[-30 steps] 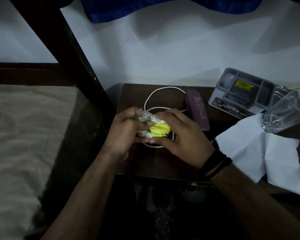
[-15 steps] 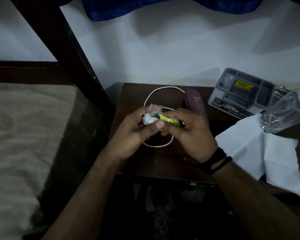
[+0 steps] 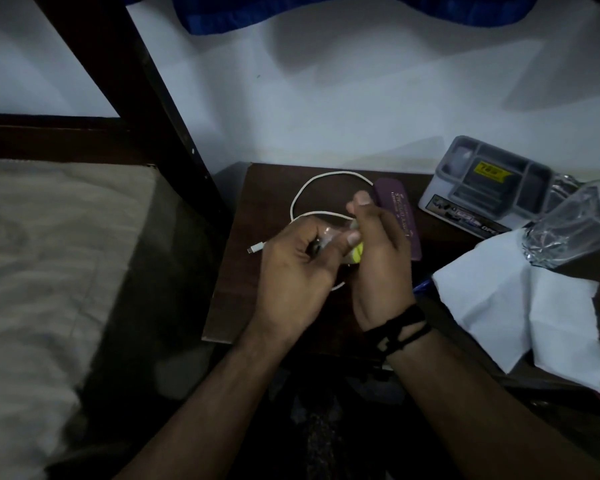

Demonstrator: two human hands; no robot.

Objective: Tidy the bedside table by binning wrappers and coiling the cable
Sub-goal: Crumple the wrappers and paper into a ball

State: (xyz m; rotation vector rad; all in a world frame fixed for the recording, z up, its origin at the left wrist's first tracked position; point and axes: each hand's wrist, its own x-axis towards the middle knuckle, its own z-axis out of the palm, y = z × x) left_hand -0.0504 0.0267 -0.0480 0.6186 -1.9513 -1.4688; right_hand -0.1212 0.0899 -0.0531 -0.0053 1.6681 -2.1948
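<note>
Dimly lit, a person's two hands meet above the bedside table, working a crumpled wrapper between them. The left hand is curled nearly closed, its thumb pressed onto the clear-and-yellow plastic; the right hand is folded around the other side of the same wrapper, index finger lifted, a black band on its wrist. Only a sliver of yellow and a patch of clear film show between the fingers. Beneath the hands, on the table, a white cable lies in a loose loop, its plug end pointing out toward the table's left edge, just beside the left hand. A purple case rests on the table behind the right hand. Toward the table's right side sit a grey compartment tray, a clear glass lying tilted, and a creased white paper. Left of the table, a dark bed post rises beside a pale mattress.
</note>
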